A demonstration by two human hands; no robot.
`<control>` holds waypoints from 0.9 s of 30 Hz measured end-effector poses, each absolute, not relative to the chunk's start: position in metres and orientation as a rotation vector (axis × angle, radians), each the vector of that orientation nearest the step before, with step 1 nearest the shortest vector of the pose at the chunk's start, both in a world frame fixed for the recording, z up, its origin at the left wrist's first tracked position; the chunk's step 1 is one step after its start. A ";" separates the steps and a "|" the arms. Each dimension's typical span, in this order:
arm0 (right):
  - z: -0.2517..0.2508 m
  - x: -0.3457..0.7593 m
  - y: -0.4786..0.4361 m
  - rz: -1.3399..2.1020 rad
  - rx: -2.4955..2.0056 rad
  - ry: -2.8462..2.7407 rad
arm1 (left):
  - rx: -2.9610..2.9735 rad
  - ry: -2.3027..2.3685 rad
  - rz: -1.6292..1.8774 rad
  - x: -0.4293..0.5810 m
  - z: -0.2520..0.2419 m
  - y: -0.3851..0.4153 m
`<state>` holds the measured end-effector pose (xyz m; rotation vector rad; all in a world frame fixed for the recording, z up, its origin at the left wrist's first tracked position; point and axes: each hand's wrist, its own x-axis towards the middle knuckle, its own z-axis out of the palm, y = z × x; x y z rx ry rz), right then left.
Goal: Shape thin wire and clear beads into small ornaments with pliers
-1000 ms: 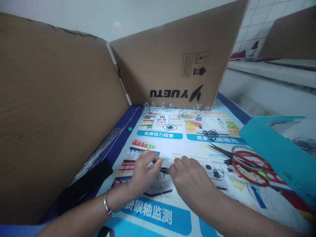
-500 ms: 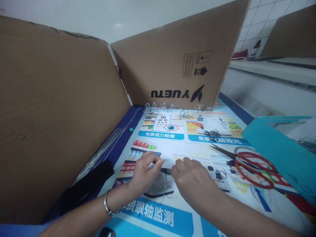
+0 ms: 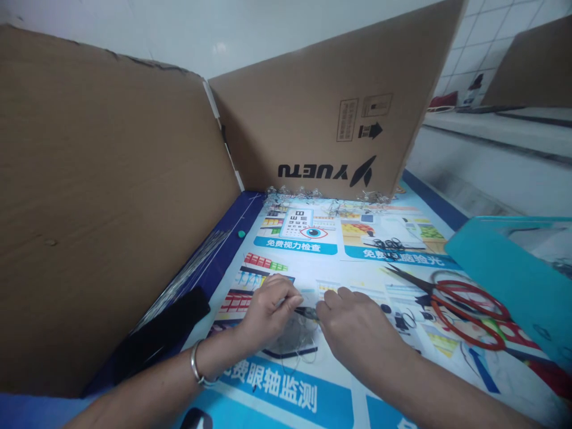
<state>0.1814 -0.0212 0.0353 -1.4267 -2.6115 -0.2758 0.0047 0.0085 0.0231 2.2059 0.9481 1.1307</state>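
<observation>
My right hand (image 3: 353, 325) is closed around a pair of small pliers (image 3: 308, 312). Their dark pointed jaws reach left toward my left hand (image 3: 272, 307), which wears a silver bangle (image 3: 195, 363). Thumb and forefinger of that hand are pinched together at the jaw tips; what lies between them is too small to make out. Beneath the hands, a clear plastic bag (image 3: 292, 336) with thin loose wire around it rests on the printed sheet. To the right of my right hand lie red-handled scissors (image 3: 469, 307), blades pointing up and left.
Cardboard panels (image 3: 111, 179) wall off the left and back. Thin wires (image 3: 183, 271) lie along the left edge near a black object (image 3: 165, 328). Clear wiry pieces (image 3: 295, 193) line the back panel. Black rings (image 3: 388, 245) and a turquoise box (image 3: 513, 262) are to the right.
The view has shifted slightly. A little more of the pliers shows between my hands, whose closed grips stay much the same.
</observation>
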 end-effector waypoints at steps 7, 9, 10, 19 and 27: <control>0.028 0.183 -0.020 -0.346 -1.365 -2.543 | 2.202 0.916 1.121 0.002 0.023 0.010; 0.026 0.184 -0.020 -0.403 -1.334 -2.509 | 2.172 0.910 1.114 -0.001 0.024 0.012; 0.025 0.185 -0.020 -0.429 -1.320 -2.495 | 2.150 0.908 1.111 -0.003 0.024 0.013; 0.025 0.194 -0.016 -0.477 -1.252 -2.447 | 2.030 0.859 1.132 -0.007 0.019 0.019; 0.026 0.193 -0.018 -0.522 -1.198 -2.444 | 2.059 0.769 1.127 -0.008 0.016 0.020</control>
